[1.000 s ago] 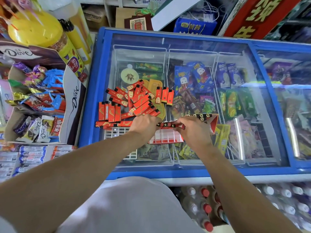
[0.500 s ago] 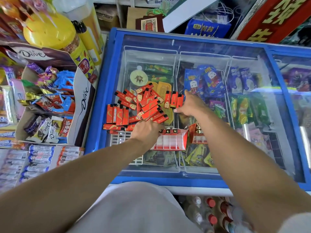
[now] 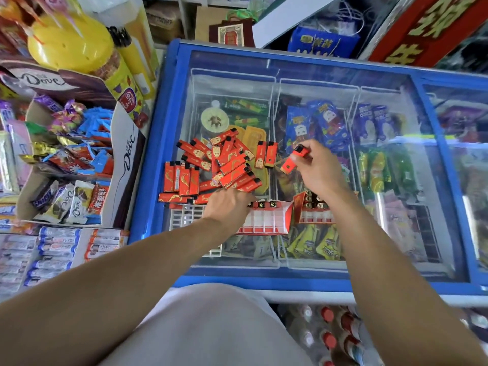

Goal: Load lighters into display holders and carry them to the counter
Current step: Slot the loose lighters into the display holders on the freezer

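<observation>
Since half a second ago the right hand [image 3: 318,169] has lifted one red lighter [image 3: 293,159] off the freezer lid [image 3: 303,75] and now pinches it just beside the lighter pile [image 3: 219,165], black cap up and tilted. The left hand [image 3: 227,204] stays on the lid at the pile's near edge, fingers curled over the left end of the red-and-white holder [image 3: 266,220]; whether it grips anything I cannot tell. That holder carries three lighters in its top row. A second holder [image 3: 314,210], to the right of the pile and nearer, sits under the right wrist with several black caps showing. Left of the pile, off the freezer, stands a Dove chocolate box [image 3: 126,154].
</observation>
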Demonstrator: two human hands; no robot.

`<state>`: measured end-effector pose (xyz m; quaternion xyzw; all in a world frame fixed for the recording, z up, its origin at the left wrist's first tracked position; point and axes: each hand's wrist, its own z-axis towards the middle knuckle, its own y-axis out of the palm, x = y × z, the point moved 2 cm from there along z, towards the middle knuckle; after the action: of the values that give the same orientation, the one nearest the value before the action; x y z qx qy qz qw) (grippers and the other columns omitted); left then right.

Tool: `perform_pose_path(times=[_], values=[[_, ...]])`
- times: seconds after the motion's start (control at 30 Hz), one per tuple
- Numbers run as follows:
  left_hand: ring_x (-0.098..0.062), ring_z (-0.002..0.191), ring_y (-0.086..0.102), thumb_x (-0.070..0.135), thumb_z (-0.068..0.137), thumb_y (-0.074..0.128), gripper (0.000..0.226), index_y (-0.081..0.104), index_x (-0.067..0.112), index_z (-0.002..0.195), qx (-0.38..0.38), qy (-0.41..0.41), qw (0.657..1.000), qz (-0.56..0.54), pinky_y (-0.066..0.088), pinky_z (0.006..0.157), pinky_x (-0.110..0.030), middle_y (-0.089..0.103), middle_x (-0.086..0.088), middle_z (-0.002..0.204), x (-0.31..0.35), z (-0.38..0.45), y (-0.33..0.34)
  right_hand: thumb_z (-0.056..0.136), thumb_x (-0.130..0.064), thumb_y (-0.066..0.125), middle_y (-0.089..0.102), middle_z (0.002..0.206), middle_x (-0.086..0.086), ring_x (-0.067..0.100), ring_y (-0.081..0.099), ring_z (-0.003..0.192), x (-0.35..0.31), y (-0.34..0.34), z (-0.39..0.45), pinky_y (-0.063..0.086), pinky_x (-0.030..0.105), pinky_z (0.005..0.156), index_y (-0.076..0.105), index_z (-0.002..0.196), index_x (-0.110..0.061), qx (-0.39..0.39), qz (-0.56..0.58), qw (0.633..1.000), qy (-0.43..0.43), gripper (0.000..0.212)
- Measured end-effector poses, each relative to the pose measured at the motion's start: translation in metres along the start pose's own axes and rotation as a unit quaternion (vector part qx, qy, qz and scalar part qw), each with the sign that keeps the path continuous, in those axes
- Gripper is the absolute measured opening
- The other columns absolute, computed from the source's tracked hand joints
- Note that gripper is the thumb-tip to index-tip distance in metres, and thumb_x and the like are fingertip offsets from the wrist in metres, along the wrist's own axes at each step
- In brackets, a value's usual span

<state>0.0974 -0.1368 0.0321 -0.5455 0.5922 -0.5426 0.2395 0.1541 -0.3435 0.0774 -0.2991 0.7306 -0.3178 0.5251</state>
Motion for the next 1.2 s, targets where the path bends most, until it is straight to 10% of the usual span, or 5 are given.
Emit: perform_pose_path(times=[0.27, 0.5, 0.83, 1.2], values=[[-0.028, 0.111, 0.067, 0.024, 0.099, 0.063, 0.052, 0.046, 0.025, 0.148, 0.029, 0.019, 0.999, -0.040, 0.050, 0.103, -0.042, 0.068, -0.011, 0.125, 0.000, -0.004, 0.005, 0.089, -0.041, 0.071, 0.068, 0.116, -0.014, 0.007, 0.061, 0.098, 0.019, -0.021, -0.074, 0.050, 0.035, 0.089, 0.071, 0.113, -0.036, -0.118, -0.077, 0.989, -0.045, 0.025], [-0.019, 0.155, -0.004, 0.040, 0.096, 0.062, 0.097, -0.010, 0.023, 0.159, 0.056, 0.100, 0.993, -0.004, -0.010, 0.121, -0.033, -0.005, 0.003, 0.167, -0.016, -0.037, 0.027, 0.086, -0.040, 0.075, 0.072, 0.092, -0.015, 0.008, 0.067, 0.082, 0.027, 0.018, -0.075, 0.056, 0.031, 0.070, 0.065, 0.102, -0.037, -0.013, -0.169, 0.983, -0.072, 0.019], [-0.023, 0.151, -0.024, 0.057, 0.100, 0.036, 0.088, -0.017, 0.016, 0.158, 0.036, 0.079, 0.992, 0.087, 0.001, 0.125, -0.049, -0.022, -0.004, 0.165, -0.035, -0.069, 0.047, 0.086, -0.033, 0.076, 0.069, 0.101, -0.013, 0.006, 0.064, 0.084, 0.032, 0.033, -0.073, 0.058, 0.031, 0.074, 0.066, 0.107, -0.028, -0.011, -0.169, 0.982, -0.084, 0.023], [-0.023, 0.147, -0.033, 0.043, 0.100, 0.049, 0.096, -0.026, 0.018, 0.154, -0.013, 0.051, 0.995, 0.083, -0.010, 0.124, -0.048, -0.033, 0.000, 0.161, -0.030, -0.071, 0.040, 0.086, -0.039, 0.075, 0.069, 0.094, -0.013, 0.005, 0.059, 0.080, 0.023, 0.028, -0.074, 0.042, 0.021, 0.060, 0.067, 0.109, -0.031, -0.028, -0.186, 0.980, -0.066, 0.025]])
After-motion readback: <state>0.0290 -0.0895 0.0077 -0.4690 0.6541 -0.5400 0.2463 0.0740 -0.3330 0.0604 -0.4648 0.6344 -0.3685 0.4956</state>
